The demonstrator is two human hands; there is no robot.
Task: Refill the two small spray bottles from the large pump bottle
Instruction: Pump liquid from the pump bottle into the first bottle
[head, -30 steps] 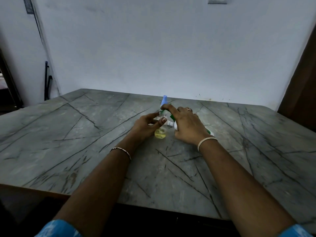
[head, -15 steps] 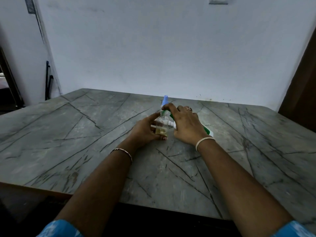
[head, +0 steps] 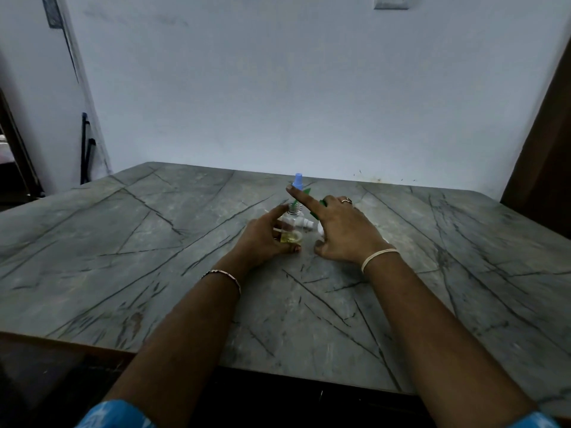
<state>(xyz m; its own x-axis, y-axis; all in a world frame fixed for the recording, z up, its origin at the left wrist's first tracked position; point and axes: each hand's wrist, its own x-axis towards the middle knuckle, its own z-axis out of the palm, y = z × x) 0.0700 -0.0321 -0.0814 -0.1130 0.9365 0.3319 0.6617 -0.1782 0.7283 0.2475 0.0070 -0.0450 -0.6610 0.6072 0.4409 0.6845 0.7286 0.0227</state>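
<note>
A small clear spray bottle [head: 290, 228] with a little yellow liquid at its bottom stands mid-table. My left hand [head: 262, 237] holds it, index finger behind and thumb in front at its base. Just behind it stands a second small bottle with a blue spray top [head: 298, 180]. The large white and green pump bottle [head: 309, 224] lies on its side, mostly hidden under my right hand [head: 343, 231], white nozzle pointing left. My right hand hovers over it with fingers spread, and its straight index finger reaches up to the blue top's base.
The grey veined stone table [head: 154, 257] runs wide on both sides, its front edge near me. A white wall stands right behind the table. A dark wooden panel [head: 550, 143] is at the right, a dark frame at the far left.
My right hand has lifted off the pump bottle and spread its fingers, index raised. My left hand has closed round the clear bottle and drawn it slightly nearer.
</note>
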